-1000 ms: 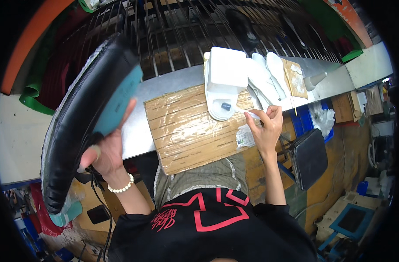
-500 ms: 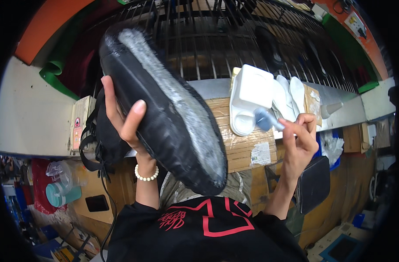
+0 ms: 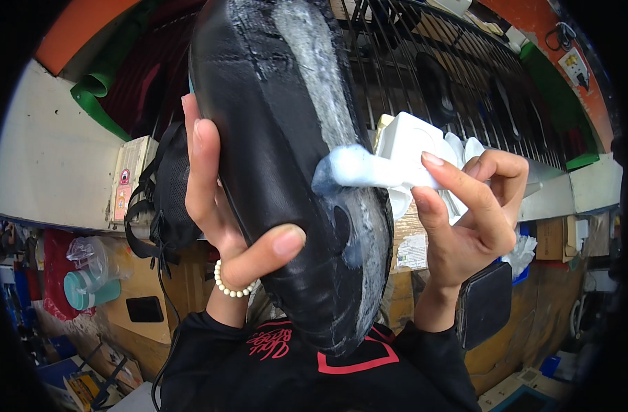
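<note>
My left hand, with a beaded bracelet at the wrist, grips a black leather shoe upper by its side, thumb in front and fingers along the left edge. A roughened grey band runs lengthwise down the upper, with wet, whitish-blue patches partway along. Between the thumb and fingers of my right hand is a brush with a white handle. Its head, coated in pale bluish paste, rests against the upper beside the band. What lies behind the upper is hidden.
A white plastic container stands behind my right hand, partly covered. Metal bars of a rack hold dark shoe parts at the far side. A black bag sits left; a phone and turquoise jar lie lower left.
The upper has come closer and turned more upright. My right hand has brought the brush leftward from beside the white container onto the upper. The left thumb has shifted lower across it.
</note>
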`<state>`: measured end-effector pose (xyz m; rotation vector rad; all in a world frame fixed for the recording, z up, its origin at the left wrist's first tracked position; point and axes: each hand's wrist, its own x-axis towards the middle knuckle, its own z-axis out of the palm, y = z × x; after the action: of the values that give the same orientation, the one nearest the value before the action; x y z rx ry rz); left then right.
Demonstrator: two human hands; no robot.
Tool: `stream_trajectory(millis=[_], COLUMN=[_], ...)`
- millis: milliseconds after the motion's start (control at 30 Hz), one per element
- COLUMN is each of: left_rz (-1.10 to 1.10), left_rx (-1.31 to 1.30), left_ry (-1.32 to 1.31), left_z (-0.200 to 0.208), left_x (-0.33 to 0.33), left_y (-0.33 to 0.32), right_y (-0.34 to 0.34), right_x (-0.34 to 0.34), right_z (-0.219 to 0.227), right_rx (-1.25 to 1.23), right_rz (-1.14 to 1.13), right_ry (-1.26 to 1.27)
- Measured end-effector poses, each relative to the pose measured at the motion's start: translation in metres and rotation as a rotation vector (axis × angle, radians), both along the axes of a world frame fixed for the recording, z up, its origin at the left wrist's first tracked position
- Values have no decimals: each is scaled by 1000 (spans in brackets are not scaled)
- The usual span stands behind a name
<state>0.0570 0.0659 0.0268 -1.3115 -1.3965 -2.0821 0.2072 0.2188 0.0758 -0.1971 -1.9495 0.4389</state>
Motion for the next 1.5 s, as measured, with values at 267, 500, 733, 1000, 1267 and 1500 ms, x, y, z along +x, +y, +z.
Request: stream_trajectory(millis=[267,500,733,1000,1267,1500], left_rz=[227,223,204,199,192,208], left_rx=[-75,-107,-122,-129,-126,-95], left_ry=[352,394,412,424,425,415], left_z=[-11,-9,-9,-7,-6,-5], left_x=[1,8,13,16,18,18], left_y=[-3,-3,-3,-3,5,9], right_y=[5,13,38,63,75,77], right_x=[-10,-10,-18,-6,2,2], right_z=[16,27,29,24,18,8], right_rx=[58,111,129,100,144,168], right_rz=[-24,-70,89,273,397,460], right_ry=[39,73,147,-9,-56,-47])
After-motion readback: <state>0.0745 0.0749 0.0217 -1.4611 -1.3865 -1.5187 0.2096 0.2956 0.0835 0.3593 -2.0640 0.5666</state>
